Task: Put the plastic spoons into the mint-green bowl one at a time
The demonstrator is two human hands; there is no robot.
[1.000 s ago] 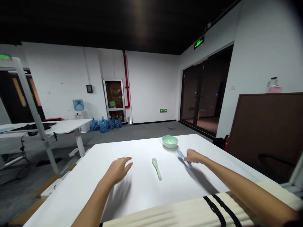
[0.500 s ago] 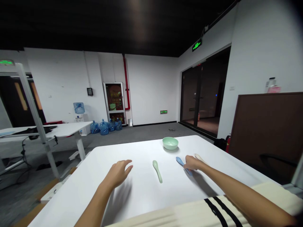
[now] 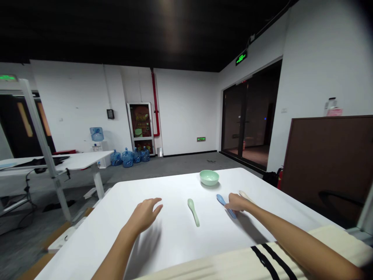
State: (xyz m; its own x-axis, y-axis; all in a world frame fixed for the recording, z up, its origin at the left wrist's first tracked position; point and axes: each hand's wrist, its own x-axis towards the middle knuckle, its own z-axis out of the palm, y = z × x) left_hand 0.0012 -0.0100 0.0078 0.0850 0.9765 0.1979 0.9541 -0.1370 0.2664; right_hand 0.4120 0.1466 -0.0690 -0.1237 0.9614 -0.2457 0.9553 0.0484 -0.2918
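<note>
My left hand (image 3: 143, 216) hovers over the white table (image 3: 163, 245) with its fingers apart, holding nothing. My right hand (image 3: 236, 202) lies over the middle of a blue plastic spoon (image 3: 222, 200), and its fingers hide how it touches the spoon. Just beyond that hand, a cream spoon (image 3: 244, 195) lies partly hidden. A pale green spoon (image 3: 193, 212) rests between my hands. Near the far edge stands a pale green bowl (image 3: 209, 177), beyond the blue spoon.
A cream cloth with black stripes (image 3: 269, 260) runs along the near table edge. A dark brown board (image 3: 329, 167) stands to the right. Another white desk (image 3: 72, 161) stands at the left, with several blue water jugs (image 3: 127, 158) by the far wall.
The view has tilted up slightly, so the table sits lower in the frame. The cream spoon has come into view past my right hand. The hands have barely moved.
</note>
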